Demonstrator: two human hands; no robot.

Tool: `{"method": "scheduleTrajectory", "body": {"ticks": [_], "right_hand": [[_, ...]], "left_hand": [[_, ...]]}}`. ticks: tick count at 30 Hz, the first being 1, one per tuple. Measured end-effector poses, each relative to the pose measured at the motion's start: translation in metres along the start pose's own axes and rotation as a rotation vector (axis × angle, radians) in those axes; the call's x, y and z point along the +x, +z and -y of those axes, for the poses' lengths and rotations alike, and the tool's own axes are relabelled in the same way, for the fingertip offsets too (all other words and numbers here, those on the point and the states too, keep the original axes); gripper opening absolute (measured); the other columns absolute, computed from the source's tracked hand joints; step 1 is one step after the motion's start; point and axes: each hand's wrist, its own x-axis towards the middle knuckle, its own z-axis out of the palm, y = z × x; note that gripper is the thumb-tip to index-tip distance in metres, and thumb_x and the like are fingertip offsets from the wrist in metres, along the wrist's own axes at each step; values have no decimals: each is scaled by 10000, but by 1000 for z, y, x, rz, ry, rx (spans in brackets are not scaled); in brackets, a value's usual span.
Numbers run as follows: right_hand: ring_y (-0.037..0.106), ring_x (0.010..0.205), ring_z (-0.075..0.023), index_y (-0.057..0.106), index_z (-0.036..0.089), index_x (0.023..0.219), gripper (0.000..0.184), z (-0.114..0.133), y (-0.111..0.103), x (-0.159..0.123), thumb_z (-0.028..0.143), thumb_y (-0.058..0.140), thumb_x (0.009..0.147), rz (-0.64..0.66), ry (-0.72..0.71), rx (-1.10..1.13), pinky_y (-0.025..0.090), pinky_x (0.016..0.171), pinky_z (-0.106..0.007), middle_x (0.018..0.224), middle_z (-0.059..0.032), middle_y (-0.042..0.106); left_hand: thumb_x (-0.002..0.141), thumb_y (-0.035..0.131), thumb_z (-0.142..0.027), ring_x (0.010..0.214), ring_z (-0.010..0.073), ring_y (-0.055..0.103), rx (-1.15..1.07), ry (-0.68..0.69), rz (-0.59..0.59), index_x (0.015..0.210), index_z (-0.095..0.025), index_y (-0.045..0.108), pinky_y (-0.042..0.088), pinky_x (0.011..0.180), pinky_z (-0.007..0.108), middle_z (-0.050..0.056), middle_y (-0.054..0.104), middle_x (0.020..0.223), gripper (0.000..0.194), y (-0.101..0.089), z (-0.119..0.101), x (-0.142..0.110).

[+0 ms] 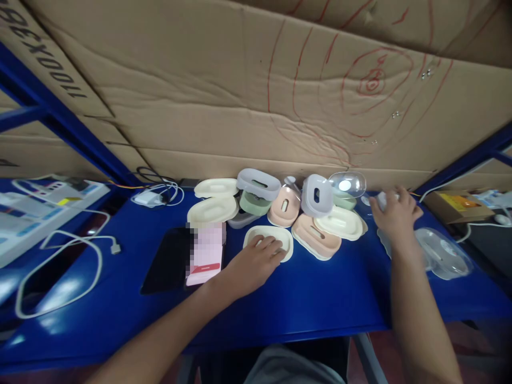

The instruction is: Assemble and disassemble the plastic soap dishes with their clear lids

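Observation:
My left hand (256,262) lies over a cream oval soap dish (287,246) at the middle of the table, its fingers bent down into the hollow and holding it against the surface. Farther right, my right hand (396,213) is closed round a clear plastic lid (382,200); hand and lid are partly blurred. More clear lids (444,253) lie on the table beside my right wrist. Behind my left hand sits a cluster of soap dishes: grey (259,183), green (255,204), peach (318,237), lilac-grey (317,196) and cream (342,223).
Left of my left hand lie a black tablet or phone (166,261) and a phone with a pink screen (206,256). White cables (100,261) and a power strip (52,218) are at the far left. A cardboard wall (200,96) stands behind; an open carton (452,205) is at right.

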Motion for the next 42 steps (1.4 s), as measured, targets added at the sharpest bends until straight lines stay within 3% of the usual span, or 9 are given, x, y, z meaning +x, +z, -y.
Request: {"method": "scheduleTrajectory", "body": {"ticks": [3, 7, 14, 19, 21, 27, 30, 33, 42], "right_hand": [[458, 1406, -516, 630, 141, 1466, 674, -36, -2, 4, 605, 576, 980, 147, 156, -51, 320, 1045, -701, 1578, -317, 475], [542, 1350, -474, 631, 195, 1478, 698, -58, -9, -26, 676, 537, 982, 239, 165, -47, 362, 1038, -663, 1536, -263, 563], [518, 1458, -430, 567, 331, 1546, 634, -84, -19, -120, 670, 455, 1023, 23, 44, -91, 352, 1112, -685, 1581, -165, 585], [613, 1401, -342, 638, 341, 1477, 562, -102, -23, -128, 650, 489, 1033, 59, -63, 159, 442, 1145, -537, 1486, -110, 683], [623, 1388, -326, 637, 300, 1481, 559, -101, -23, -121, 620, 500, 1042, 94, -91, 242, 475, 1133, -490, 1480, -121, 683], [637, 1302, -400, 752, 182, 1277, 577, -80, -29, -125, 636, 466, 1063, -200, -164, 68, 443, 1099, -589, 1377, -201, 700], [713, 1128, -345, 745, 235, 1246, 593, -69, -35, -148, 693, 411, 1069, -40, -300, 72, 471, 997, -517, 1162, -124, 786], [714, 1153, -332, 704, 288, 1347, 650, -61, -36, -169, 772, 397, 1041, 86, -423, 40, 444, 996, -508, 1273, -100, 775], [739, 1120, -294, 736, 277, 1314, 446, -58, -34, -179, 586, 519, 1078, 23, -498, 148, 427, 1067, -480, 1210, -70, 808]], "left_hand": [[1085, 545, -184, 1303, 301, 588, 1, -5, -16, 1372, -180, 613, 404, 1096, 477, 113, 673, 1386, 295, 0, -1, 0], [1087, 552, -207, 1295, 295, 593, -6, -11, -25, 1364, -188, 615, 409, 1089, 473, 107, 678, 1371, 285, 0, -1, 1], [1096, 532, -215, 1298, 298, 595, 2, 0, -14, 1368, -177, 611, 409, 1093, 479, 104, 673, 1384, 285, 1, -1, 2], [1087, 550, -204, 1290, 300, 599, -2, 1, -28, 1356, -173, 620, 420, 1064, 475, 100, 680, 1373, 280, 0, -3, 2], [1082, 563, -203, 1289, 300, 601, -9, 6, -35, 1351, -171, 627, 424, 1058, 472, 106, 685, 1356, 278, 0, -3, 2], [1093, 562, -243, 1252, 293, 613, -54, -1, -38, 1319, -200, 655, 431, 1050, 454, 100, 695, 1314, 249, -2, 0, 4], [1093, 560, -249, 1246, 293, 615, -73, -8, -34, 1288, -199, 665, 435, 1046, 448, 103, 696, 1301, 226, -3, 0, 5], [1094, 551, -241, 1247, 294, 614, -72, -11, -36, 1288, -193, 661, 433, 1047, 450, 107, 694, 1305, 228, -4, -1, 4], [1086, 547, -220, 1249, 294, 597, -51, 3, -25, 1291, -187, 659, 419, 1043, 443, 108, 687, 1296, 236, -3, -1, 4]]}}
